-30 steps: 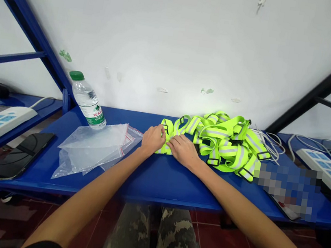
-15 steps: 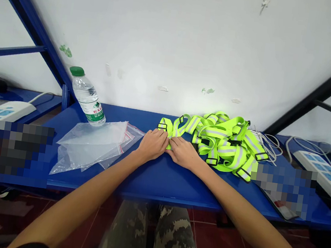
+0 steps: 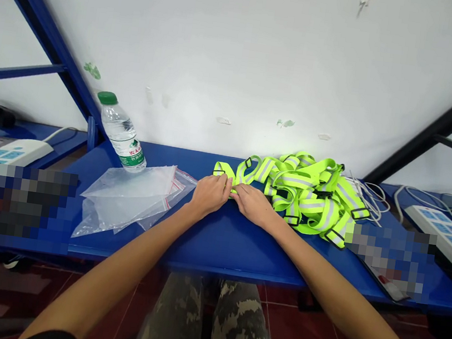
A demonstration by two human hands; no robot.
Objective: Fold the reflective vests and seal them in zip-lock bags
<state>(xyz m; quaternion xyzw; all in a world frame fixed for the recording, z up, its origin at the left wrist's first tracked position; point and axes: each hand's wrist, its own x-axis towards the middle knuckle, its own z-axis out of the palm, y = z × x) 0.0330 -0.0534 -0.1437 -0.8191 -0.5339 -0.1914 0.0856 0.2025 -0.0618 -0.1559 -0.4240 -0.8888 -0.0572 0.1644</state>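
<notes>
A neon yellow-green reflective strap with grey stripes runs up from between my fingers. My left hand is closed on it, knuckles up. Close against it, my right hand pinches the same strap; the exact grip is hidden under my fingers. To the right lies a tangled heap of like reflective straps with black buckles, and the held strap seems to run toward it. Left of my hands, several clear zip-lock bags lie overlapping on the blue table.
A water bottle with a green cap stands behind the bags. White cables lie behind the heap. Power strips rest at both sides. A phone-like object, partly blurred, is at the front right. A white wall closes the back.
Both hands stay together on the strap with small finger movements. The strap's loop above my left hand has shifted slightly, and its buckle no longer shows. The view has moved a little.
</notes>
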